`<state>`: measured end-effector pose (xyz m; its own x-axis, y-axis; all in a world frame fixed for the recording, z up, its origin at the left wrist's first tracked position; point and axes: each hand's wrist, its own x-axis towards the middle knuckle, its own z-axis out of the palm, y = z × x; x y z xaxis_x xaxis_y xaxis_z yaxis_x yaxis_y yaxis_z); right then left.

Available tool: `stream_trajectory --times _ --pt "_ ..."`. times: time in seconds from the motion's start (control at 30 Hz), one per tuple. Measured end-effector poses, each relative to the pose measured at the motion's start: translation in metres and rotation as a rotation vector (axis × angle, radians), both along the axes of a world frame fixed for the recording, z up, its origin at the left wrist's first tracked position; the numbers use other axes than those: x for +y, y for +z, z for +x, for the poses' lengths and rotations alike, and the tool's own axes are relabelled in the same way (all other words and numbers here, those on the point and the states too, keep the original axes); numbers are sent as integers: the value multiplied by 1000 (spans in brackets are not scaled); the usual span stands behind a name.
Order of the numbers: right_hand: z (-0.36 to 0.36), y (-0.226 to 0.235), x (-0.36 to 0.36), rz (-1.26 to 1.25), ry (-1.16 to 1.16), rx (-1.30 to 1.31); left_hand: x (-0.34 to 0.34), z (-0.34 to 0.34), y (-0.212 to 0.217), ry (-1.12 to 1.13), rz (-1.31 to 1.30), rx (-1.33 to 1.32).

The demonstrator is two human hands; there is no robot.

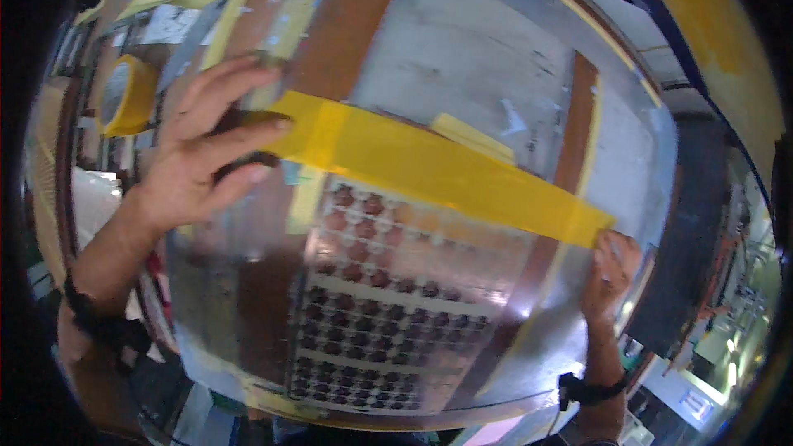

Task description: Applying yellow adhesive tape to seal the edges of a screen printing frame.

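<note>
A wide strip of yellow tape (429, 157) stretches at a slant across the flat board between my two hands. My left hand (198, 140) is at its left end, fingers stretched and spread, with one fingertip touching the tape's edge. At the lower right end, my right hand (611, 272) has its fingers bent and closed on the tape's corner. Just below the strip lies a sheet with rows of dark round shapes (363, 314), under a shiny clear surface.
A roll of yellow tape (130, 95) stands at the left. Brown strips (347, 25) and a grey panel (471, 33) cross the board. A small yellow piece (475, 139) sits just above the strip. A dark surface (686, 231) lies beyond the right edge.
</note>
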<state>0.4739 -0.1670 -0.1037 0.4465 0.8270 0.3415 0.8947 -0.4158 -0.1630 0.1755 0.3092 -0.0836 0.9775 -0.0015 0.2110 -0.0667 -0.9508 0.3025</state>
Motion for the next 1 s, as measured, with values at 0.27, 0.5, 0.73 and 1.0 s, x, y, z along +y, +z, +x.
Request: stream_trajectory --times 0.27,0.5,0.73,1.0 --pt "-13 6 9 -63 -190 74 2 1 -1 53 -108 -57" --pt "-11 4 7 -35 -198 92 2 0 -2 73 -77 -112" --pt "-14 5 10 -26 -192 96 -1 0 -3 97 -27 -150" --pt "-10 5 6 -45 -179 81 -5 -3 -1 91 21 -172"
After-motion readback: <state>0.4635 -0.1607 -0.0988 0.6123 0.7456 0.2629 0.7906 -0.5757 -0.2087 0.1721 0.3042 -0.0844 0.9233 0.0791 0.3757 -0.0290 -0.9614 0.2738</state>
